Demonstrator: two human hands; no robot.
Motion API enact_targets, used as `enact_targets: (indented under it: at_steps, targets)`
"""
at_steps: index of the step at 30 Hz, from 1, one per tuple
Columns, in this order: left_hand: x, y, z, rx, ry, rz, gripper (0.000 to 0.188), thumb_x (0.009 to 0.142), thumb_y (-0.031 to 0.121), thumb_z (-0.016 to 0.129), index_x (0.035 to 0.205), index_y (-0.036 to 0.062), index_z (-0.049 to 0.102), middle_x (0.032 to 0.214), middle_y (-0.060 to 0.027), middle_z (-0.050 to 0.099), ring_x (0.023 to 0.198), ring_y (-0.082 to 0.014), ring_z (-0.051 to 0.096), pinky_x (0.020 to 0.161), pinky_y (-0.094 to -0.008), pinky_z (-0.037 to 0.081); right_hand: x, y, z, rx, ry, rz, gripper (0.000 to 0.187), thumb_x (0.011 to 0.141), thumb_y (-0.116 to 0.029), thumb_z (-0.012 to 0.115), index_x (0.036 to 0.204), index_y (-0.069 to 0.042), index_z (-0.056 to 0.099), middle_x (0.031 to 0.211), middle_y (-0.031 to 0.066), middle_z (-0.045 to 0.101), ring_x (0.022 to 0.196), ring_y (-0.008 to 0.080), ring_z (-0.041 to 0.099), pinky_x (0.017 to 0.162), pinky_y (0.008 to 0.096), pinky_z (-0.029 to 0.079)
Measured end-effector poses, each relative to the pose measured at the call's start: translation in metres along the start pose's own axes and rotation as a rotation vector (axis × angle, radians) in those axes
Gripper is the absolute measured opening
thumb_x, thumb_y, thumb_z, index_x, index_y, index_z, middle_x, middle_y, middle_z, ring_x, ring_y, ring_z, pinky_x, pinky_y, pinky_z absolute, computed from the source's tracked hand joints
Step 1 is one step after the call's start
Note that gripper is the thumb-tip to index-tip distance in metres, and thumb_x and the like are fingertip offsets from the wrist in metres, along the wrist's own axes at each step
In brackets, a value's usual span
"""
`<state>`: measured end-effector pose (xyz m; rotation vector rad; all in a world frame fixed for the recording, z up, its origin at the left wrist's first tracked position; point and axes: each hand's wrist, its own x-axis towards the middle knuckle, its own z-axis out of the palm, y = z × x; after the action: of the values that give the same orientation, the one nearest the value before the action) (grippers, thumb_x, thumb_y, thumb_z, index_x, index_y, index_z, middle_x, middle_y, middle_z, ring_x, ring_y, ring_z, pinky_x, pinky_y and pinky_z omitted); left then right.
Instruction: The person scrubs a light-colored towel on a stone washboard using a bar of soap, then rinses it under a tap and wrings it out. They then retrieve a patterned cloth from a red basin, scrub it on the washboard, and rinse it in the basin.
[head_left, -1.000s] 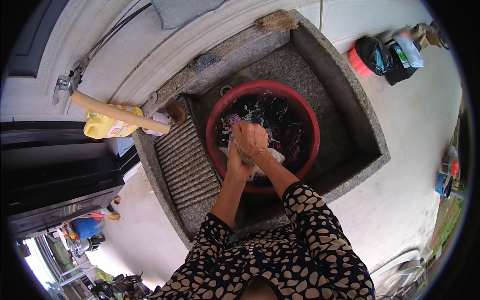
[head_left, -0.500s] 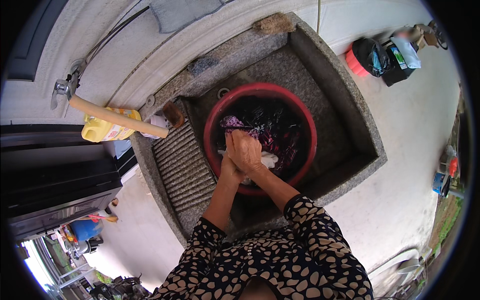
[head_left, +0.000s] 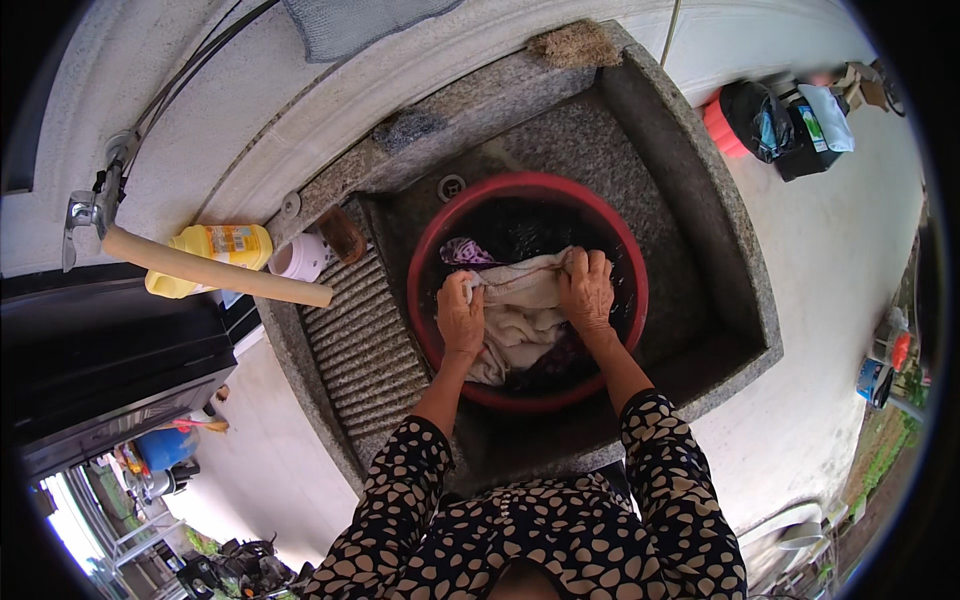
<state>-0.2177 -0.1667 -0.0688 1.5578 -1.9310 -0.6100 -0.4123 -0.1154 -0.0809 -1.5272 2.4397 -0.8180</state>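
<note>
Spread between my two hands is a wet, off-white cloth (head_left: 525, 325), its lower folds hanging into the red basin (head_left: 640, 290). My left hand (head_left: 461, 318) is closed on its left top corner, and my right hand (head_left: 588, 289) grips the right top corner. Dark water fills the basin around the cloth. A pink-and-black patterned garment (head_left: 462, 251) lies just beyond my left hand, partly under water. More dark laundry seems to lie below, but the cloth hides most of it.
The basin stands in a stone sink (head_left: 735, 240) with a ridged washboard (head_left: 365, 340) on its left. A tap hose (head_left: 215, 268) reaches over the washboard, near a yellow jug (head_left: 190, 285), a white-pink cup (head_left: 298, 258) and a brown brush (head_left: 343, 236). A fibre scrubber (head_left: 573, 45) rests on the far rim.
My hands were clasped together over the basin; they have moved apart, and the off-white cloth, earlier bunched beneath them, is now stretched out between them.
</note>
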Motion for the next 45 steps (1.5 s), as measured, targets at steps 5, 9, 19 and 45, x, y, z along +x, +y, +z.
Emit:
enact_targets:
  at_steps: [5,9,19,45]
  targets:
    - [-0.014,-0.035,0.031,0.291,-0.183,0.038,0.027,0.082,0.012,0.065,0.105,0.0083,0.052,0.098,-0.0136,0.058,0.091,-0.0357,0.055,0.074,-0.0472,0.046,-0.017,0.020,0.046,-0.350,-0.139,0.028,0.025,0.086,-0.017,0.053,0.109,-0.009,0.057,0.108,0.0127,0.054,0.097,0.0323,0.055,0.074,0.0504,0.048]
    - [-0.015,-0.058,0.033,0.369,-0.317,-0.039,0.026,0.081,0.007,0.064,0.104,0.0069,0.052,0.099,-0.0154,0.058,0.094,-0.0356,0.056,0.074,-0.0434,0.048,-0.011,0.024,0.043,-0.240,-0.328,0.116,0.021,0.083,-0.023,0.058,0.098,-0.008,0.062,0.105,0.0134,0.060,0.099,0.0363,0.056,0.079,0.0529,0.046]
    - [0.016,-0.012,-0.043,-0.854,-0.100,-0.215,0.015,0.088,0.001,0.060,0.087,0.0116,0.049,0.082,0.0065,0.043,0.073,-0.0043,0.039,0.066,-0.0204,0.034,0.035,0.032,-0.079,0.855,-0.595,0.388,0.019,0.082,-0.020,0.064,0.089,-0.004,0.061,0.078,0.0035,0.061,0.077,0.0160,0.057,0.069,0.0311,0.044]
    - [0.101,0.195,-0.289,-1.102,0.007,0.076,0.030,0.083,0.009,0.070,0.111,0.0114,0.059,0.092,0.0012,0.057,0.091,-0.0083,0.051,0.087,-0.0259,0.039,0.097,-0.121,-0.341,1.240,-0.404,-0.184,0.011,0.086,-0.013,0.067,0.094,-0.005,0.065,0.085,0.0018,0.066,0.076,0.0082,0.061,0.071,0.0252,0.051]
